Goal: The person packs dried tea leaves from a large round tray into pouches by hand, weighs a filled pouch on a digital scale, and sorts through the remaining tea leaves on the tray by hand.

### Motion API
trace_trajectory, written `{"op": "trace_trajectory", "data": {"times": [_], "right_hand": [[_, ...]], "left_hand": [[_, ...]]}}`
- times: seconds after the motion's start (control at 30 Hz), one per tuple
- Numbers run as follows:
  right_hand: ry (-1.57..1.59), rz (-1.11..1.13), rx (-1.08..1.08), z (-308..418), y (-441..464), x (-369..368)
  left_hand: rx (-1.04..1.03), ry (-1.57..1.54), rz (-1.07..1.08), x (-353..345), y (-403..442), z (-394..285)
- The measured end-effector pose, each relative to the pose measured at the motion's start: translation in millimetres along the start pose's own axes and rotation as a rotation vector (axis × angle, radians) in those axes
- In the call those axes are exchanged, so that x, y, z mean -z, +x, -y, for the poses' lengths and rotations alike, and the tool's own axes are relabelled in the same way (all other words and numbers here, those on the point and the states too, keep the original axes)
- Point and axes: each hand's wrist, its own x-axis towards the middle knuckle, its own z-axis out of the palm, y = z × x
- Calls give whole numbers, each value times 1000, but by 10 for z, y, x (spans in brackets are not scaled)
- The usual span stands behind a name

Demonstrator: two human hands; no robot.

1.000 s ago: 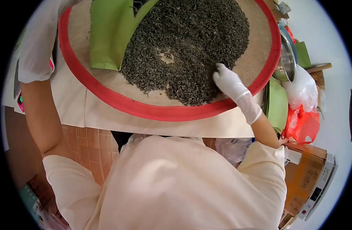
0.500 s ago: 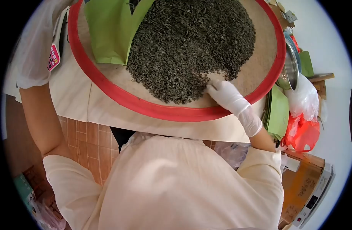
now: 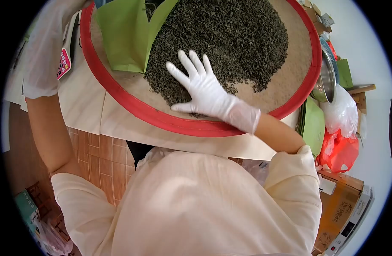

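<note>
Red-rimmed tray [image 3: 170, 123], cream tabletop [image 3: 121, 123], tiled floor [image 3: 106, 166], white wall [image 3: 362, 55]

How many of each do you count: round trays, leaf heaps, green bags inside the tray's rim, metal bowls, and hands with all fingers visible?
Red-rimmed round tray: 1
Heap of dark leaves: 1
Open green bag: 1
Metal bowl: 1
White-gloved right hand: 1
Total: 5

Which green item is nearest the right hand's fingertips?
The green bag inside the red rim, just left of the spread right hand. The green stack and small green piece, both outside the rim on the right, are farther away.
</note>
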Motion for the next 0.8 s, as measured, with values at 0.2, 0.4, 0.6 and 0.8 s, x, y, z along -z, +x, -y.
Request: {"op": "trace_trajectory", "data": {"times": [0.2,0.4,0.6,0.8], "right_hand": [[55,82,78,-297,366,-264],[174,64,-43,-280,84,-114],[1110,157,-585,-502,-161,149],[1500,-229,-890,-593,-158,1007]], "left_hand": [[47,-41,52,84,8,-2],[29,-47,72,153,-28,-46],[-64,-72,152,61,-12,-46],[-159,195,254,-246,175,-39]]}}
